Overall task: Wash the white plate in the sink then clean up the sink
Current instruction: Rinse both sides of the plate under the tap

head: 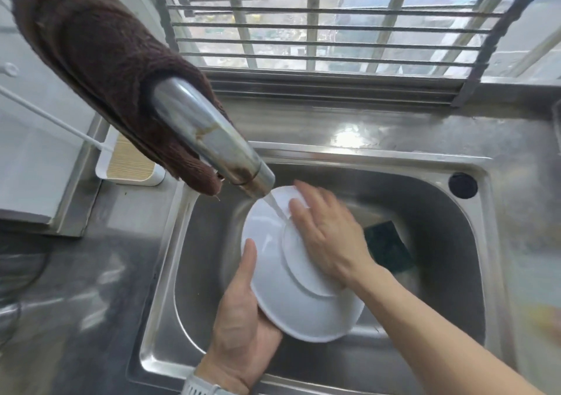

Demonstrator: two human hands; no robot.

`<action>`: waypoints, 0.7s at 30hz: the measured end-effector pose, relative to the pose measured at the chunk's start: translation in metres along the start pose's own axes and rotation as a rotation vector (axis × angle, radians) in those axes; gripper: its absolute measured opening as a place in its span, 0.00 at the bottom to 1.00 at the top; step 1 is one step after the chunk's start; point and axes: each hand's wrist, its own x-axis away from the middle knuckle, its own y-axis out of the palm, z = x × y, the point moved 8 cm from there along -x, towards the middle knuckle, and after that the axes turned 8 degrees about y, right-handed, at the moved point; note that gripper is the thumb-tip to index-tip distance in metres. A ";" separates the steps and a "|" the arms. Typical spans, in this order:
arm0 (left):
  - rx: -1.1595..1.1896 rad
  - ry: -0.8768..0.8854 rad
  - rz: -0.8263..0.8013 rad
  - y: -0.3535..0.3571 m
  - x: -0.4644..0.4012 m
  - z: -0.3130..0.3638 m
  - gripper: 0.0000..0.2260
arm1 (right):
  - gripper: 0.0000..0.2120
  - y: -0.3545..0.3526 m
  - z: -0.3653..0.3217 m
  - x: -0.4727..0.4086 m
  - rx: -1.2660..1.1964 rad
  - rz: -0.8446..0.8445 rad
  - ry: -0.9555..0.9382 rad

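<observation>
Left-hand grip [243, 312] clamps the lower rim of the white plate [279, 297], thumb over the edge, holding it tilted over the sink [473, 243] with its underside up. I keep the right hand [326, 231] flat and spread, fingers straight, rubbing the base under the stream from the faucet [212, 143]. Wet glazed ceramic should be slick, stiff and breakable (steel basin below), so I judge the rim the safest hold. A dark sponge [388, 247] lies on the sink floor.
</observation>
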 end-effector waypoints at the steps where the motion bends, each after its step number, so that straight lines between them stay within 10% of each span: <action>1: -0.008 0.010 0.015 -0.002 0.002 0.004 0.26 | 0.27 -0.006 0.012 0.000 -0.061 0.034 0.107; 6: -0.097 0.129 0.103 -0.023 -0.003 0.035 0.27 | 0.26 -0.011 0.057 0.018 -0.607 0.069 0.496; 14: -0.365 0.333 0.391 -0.011 -0.037 0.047 0.28 | 0.14 -0.083 0.030 0.062 -0.925 0.298 0.195; 21: -0.452 0.445 0.096 0.017 -0.035 0.050 0.12 | 0.11 -0.066 0.076 0.053 -1.254 0.329 0.402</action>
